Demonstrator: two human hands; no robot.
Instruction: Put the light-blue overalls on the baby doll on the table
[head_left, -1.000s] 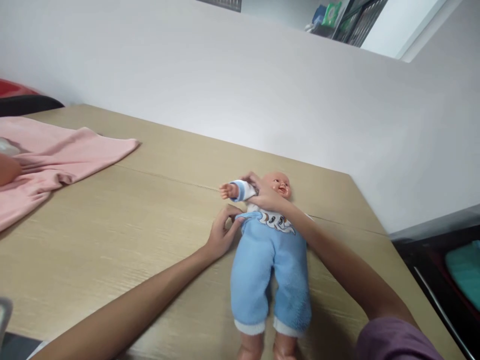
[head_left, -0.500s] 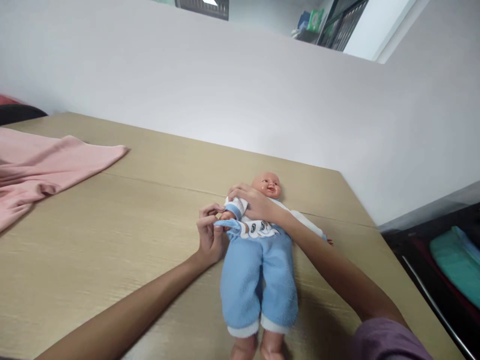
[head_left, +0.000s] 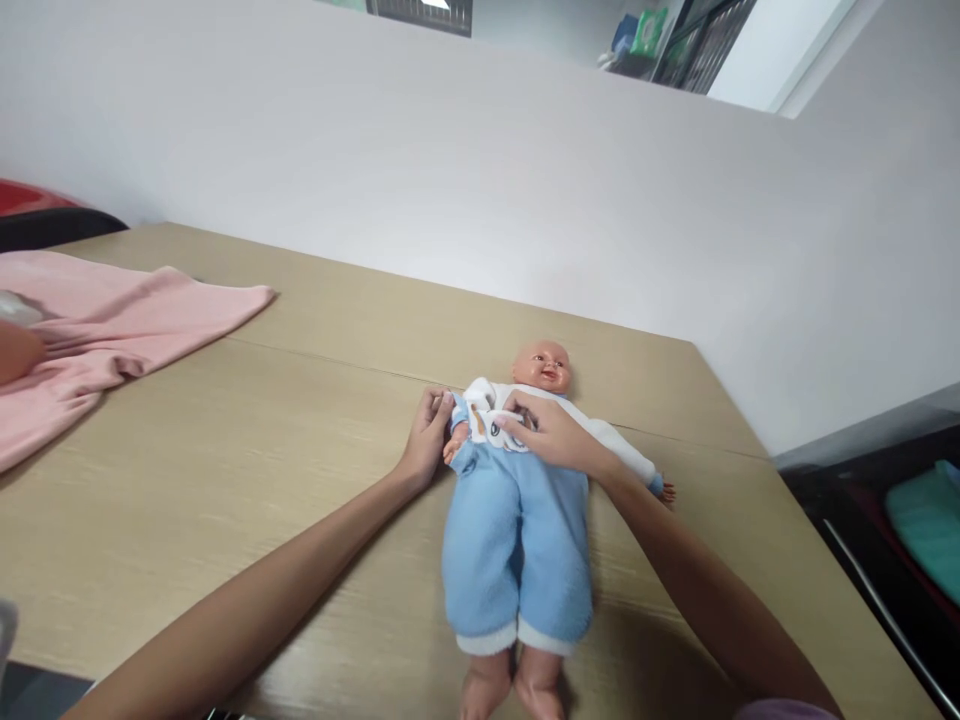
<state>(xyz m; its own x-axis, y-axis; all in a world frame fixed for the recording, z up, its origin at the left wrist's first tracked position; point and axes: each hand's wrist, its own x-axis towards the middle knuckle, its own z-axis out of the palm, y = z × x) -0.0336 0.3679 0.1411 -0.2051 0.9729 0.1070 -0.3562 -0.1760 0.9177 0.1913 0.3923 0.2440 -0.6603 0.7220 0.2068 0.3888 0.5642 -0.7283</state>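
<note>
A bald baby doll [head_left: 541, 366] lies on its back on the wooden table, feet toward me. It wears a white long-sleeved top [head_left: 619, 447] with blue cuffs and fuzzy light-blue overalls [head_left: 517, 540] with white leg hems. The overalls' bib [head_left: 487, 428], white with a cartoon face, is bunched over the doll's belly. My left hand [head_left: 429, 432] pinches a blue edge of the overalls beside the doll's hand [head_left: 455, 443]. From the other side, my right hand [head_left: 555, 430] has its fingers curled on the bib, thumb against the cloth.
A rumpled pink cloth [head_left: 142, 310] covers the table's left side, with a skin-coloured object [head_left: 16, 352] partly on it. A white wall [head_left: 450, 170] rises behind the table [head_left: 337, 580]. Turquoise fabric [head_left: 926, 525] sits on a dark seat at right.
My right hand has shifted from the doll's sleeve down onto the bib. My left hand has moved up slightly along the blue cloth. The bib now lies higher, and the view has turned slightly left.
</note>
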